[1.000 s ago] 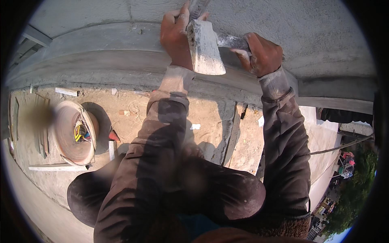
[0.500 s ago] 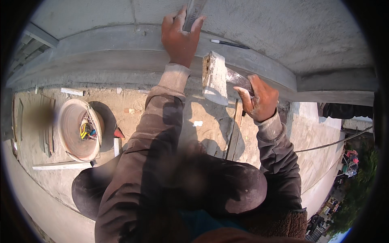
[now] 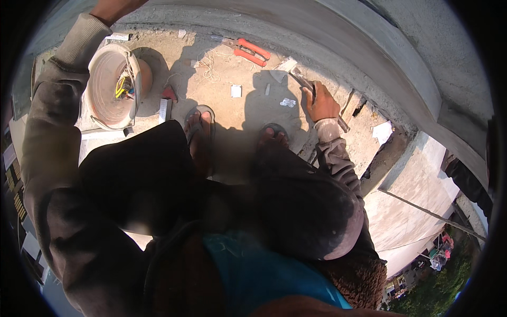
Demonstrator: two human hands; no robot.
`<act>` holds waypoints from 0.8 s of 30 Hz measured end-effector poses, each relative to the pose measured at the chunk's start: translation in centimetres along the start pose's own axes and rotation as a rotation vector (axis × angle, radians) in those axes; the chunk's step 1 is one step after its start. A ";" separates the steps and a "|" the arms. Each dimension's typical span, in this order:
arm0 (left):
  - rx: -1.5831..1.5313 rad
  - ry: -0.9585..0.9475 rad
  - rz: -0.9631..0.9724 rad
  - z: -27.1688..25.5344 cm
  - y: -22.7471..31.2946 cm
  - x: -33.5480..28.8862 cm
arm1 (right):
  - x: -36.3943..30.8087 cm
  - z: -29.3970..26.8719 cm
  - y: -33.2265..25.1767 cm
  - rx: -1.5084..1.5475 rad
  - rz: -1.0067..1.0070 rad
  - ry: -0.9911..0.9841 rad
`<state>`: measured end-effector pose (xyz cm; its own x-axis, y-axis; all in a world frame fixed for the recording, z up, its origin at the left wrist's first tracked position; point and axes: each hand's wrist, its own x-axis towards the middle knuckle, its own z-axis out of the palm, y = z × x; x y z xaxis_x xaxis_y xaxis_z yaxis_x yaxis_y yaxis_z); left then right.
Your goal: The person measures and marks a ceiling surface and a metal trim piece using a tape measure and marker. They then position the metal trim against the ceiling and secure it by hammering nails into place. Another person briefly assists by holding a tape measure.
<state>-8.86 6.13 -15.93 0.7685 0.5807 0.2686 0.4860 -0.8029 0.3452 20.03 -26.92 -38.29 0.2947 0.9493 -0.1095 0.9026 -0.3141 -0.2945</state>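
Note:
My right hand (image 3: pixel 321 103) is closed round the handle of a hammer (image 3: pixel 285 67) with a whitish, dust-caked head. The hammer is low over the sandy ground, its head to the left of the hand; whether it touches the ground I cannot tell. Only part of my left hand (image 3: pixel 117 7) shows at the upper left edge, beside the grey wall, with its fingers cut off by the picture. Red-handled cutters (image 3: pixel 250 52) lie on the ground left of the hammer head, close to some tangled string (image 3: pixel 209 67).
A round tub (image 3: pixel 146 79) at the left holds a yellow item (image 3: pixel 124 86) and other small things. White scraps (image 3: pixel 236 91) and crumpled foil (image 3: pixel 288 102) lie before my sandalled feet. The grey wall (image 3: pixel 338 39) curves across the far side; a thin rod (image 3: pixel 422 210) crosses at right.
The hammer in my right hand has gone from beside the ledge down to the ground. My left hand has shifted to the upper left edge. The view has tilted down, bringing the cutters into sight.

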 end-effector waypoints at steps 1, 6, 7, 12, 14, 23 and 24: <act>0.007 -0.073 0.018 -1.8 -1.2 -2.4 | 0.1 0.2 0.0 0.016 -0.005 0.027; -0.139 -0.021 -0.406 -7.1 -3.5 -17.3 | 0.5 0.1 0.4 -0.031 -0.219 0.159; -0.167 0.014 -0.666 -8.7 -0.8 -22.1 | 2.3 -0.5 -0.3 -0.061 -0.373 0.147; -0.082 0.525 -1.212 -7.7 1.4 -36.0 | 5.1 -6.8 -8.0 0.238 -0.765 0.063; -0.199 0.727 -1.547 -6.0 2.6 -42.9 | 6.7 -8.4 -10.4 0.298 -0.945 -0.077; -0.513 0.805 -2.163 5.2 -7.7 -50.9 | 11.0 -11.0 -17.5 0.108 -1.278 -0.354; -0.438 0.620 -2.223 5.7 -8.8 -50.6 | 10.9 -11.1 -17.6 0.101 -1.276 -0.405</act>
<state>-49.62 -16.96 -37.63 -0.8153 0.2204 -0.5355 -0.0620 0.8862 0.4591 10.81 -10.85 -23.76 -0.8582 0.5126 0.0259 0.4431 0.7654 -0.4667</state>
